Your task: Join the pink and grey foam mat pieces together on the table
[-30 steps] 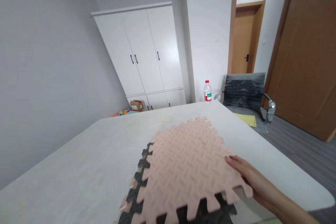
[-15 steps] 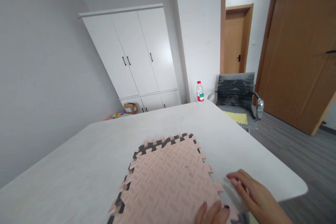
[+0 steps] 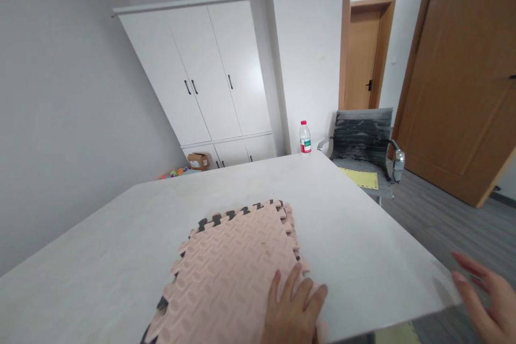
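Observation:
A stack of interlocking foam mats lies on the white table, with a pink foam mat (image 3: 229,269) on top. Its face has a raised tread pattern. Dark grey mat edges (image 3: 217,220) peek out beneath it along the far and left sides. My left hand (image 3: 292,306) rests flat on the near right part of the top mat, fingers spread. Out by the table's right edge is my right hand (image 3: 489,298), apart from the mats, its fingers parted and holding nothing. The lowest part of the stack runs out of view.
On the table's (image 3: 363,258) far corner stands a clear bottle (image 3: 305,138) with a red cap. Beyond the right edge, a chair (image 3: 363,134) carries a yellow foam sheet (image 3: 360,178). A cardboard box (image 3: 198,160) sits before the white cabinet (image 3: 201,75).
My right hand has moved away from the mats to the right. My left hand has come further into view, spread on the top mat. The stack appears shifted left.

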Tool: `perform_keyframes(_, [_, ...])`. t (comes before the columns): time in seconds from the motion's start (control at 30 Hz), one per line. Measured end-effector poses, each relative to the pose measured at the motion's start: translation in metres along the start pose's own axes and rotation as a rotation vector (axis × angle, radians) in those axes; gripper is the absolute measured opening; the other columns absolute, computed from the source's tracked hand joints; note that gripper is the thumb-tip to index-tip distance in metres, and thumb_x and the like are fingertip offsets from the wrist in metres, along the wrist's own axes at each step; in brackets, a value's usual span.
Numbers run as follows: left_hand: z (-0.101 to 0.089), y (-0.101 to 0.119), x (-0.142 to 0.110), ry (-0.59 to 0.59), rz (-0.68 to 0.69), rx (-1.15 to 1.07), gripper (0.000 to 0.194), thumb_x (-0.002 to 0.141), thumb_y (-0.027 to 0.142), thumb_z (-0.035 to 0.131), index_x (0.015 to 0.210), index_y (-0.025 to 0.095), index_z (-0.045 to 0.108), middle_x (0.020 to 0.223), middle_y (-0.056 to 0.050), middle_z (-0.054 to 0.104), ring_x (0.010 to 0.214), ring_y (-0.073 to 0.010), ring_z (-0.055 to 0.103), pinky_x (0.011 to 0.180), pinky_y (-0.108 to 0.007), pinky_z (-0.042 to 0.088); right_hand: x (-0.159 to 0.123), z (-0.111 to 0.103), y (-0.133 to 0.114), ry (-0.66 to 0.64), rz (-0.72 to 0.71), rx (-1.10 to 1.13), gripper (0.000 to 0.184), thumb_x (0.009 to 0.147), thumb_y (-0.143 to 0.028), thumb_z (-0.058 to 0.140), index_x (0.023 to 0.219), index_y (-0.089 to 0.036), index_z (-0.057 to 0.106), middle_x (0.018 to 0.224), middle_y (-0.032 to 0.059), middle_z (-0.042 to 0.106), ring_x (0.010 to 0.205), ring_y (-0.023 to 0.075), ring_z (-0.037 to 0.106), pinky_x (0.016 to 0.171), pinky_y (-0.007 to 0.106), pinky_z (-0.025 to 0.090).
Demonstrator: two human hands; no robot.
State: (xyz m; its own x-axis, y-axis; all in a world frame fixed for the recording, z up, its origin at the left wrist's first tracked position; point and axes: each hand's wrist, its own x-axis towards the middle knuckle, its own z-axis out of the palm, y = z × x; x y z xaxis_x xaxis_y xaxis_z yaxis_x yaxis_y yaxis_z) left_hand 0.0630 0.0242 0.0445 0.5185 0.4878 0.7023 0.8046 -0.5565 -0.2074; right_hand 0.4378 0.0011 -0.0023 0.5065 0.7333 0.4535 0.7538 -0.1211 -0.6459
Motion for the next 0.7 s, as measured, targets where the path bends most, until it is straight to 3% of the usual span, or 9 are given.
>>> perform_keyframes(0.1, [-0.014, -0.013, 0.005, -0.303, -0.095, -0.097, 0.052, 0.072, 0.022, 0.055, 0.121, 0.041, 0.052, 0.113, 0.008, 0.065, 0.124, -0.0165, 0.047, 0.115, -0.038, 0.02, -0.004, 0.009, -0.008, -0.073, 0.034, -0.005, 0.06, 0.085, -0.057, 0.035, 0.129, -0.016, 0.042, 0.125, 0.0167, 0.05, 0.118, 0.0346, 0.047, 0.101, 0.053, 0.038])
perform_keyframes(0.2, [-0.032, -0.036, 0.01, -0.624, -0.181, -0.205, 0.072, 0.064, 0.014, 0.047, 0.129, 0.043, 0.042, 0.13, 0.009, 0.055, 0.133, -0.021, 0.037, 0.11, -0.049, 0.031, -0.008, 0.017, -0.014, -0.099, 0.057, 0.02, 0.063, 0.084, -0.058, 0.034, 0.129, -0.013, 0.041, 0.126, 0.0171, 0.049, 0.12, 0.0339, 0.045, 0.106, 0.052, 0.031])
perform_keyframes(0.27, [-0.041, -0.057, 0.008, -0.729, -0.263, -0.199, 0.076, 0.062, 0.012, 0.044, 0.131, 0.045, 0.039, 0.135, 0.011, 0.05, 0.136, -0.0214, 0.032, 0.111, -0.054, 0.029, -0.009, 0.021, -0.014, -0.131, 0.092, 0.025, 0.064, 0.084, -0.059, 0.034, 0.129, -0.014, 0.04, 0.127, 0.0164, 0.048, 0.12, 0.0336, 0.044, 0.106, 0.051, 0.032])
perform_keyframes(0.47, [-0.065, -0.14, -0.029, -0.686, -0.368, 0.035, 0.059, 0.076, 0.02, 0.042, 0.132, 0.04, 0.043, 0.138, 0.008, 0.048, 0.135, -0.0192, 0.033, 0.112, -0.049, 0.025, -0.012, 0.03, 0.002, -0.169, 0.092, -0.003, 0.07, 0.084, -0.061, 0.032, 0.135, -0.013, 0.037, 0.133, 0.016, 0.045, 0.125, 0.0326, 0.039, 0.111, 0.048, 0.025])
perform_keyframes(0.6, [-0.095, -0.21, -0.075, -0.651, -0.365, 0.081, 0.055, 0.081, 0.021, 0.041, 0.133, 0.037, 0.041, 0.141, 0.007, 0.045, 0.135, -0.0164, 0.032, 0.111, -0.044, 0.024, -0.009, 0.035, 0.017, -0.187, 0.178, -0.007, 0.075, 0.082, -0.066, 0.031, 0.138, -0.016, 0.036, 0.135, 0.0158, 0.044, 0.126, 0.0325, 0.039, 0.113, 0.046, 0.023])
perform_keyframes(0.7, [-0.114, -0.261, -0.115, -0.597, -0.397, 0.071, 0.048, 0.084, 0.028, 0.044, 0.131, 0.042, 0.042, 0.14, 0.009, 0.045, 0.133, -0.0155, 0.036, 0.11, -0.043, 0.026, -0.007, 0.038, 0.027, -0.191, 0.24, -0.001, 0.077, 0.08, -0.068, 0.03, 0.138, -0.017, 0.039, 0.133, 0.0165, 0.046, 0.124, 0.0344, 0.041, 0.112, 0.048, 0.025])
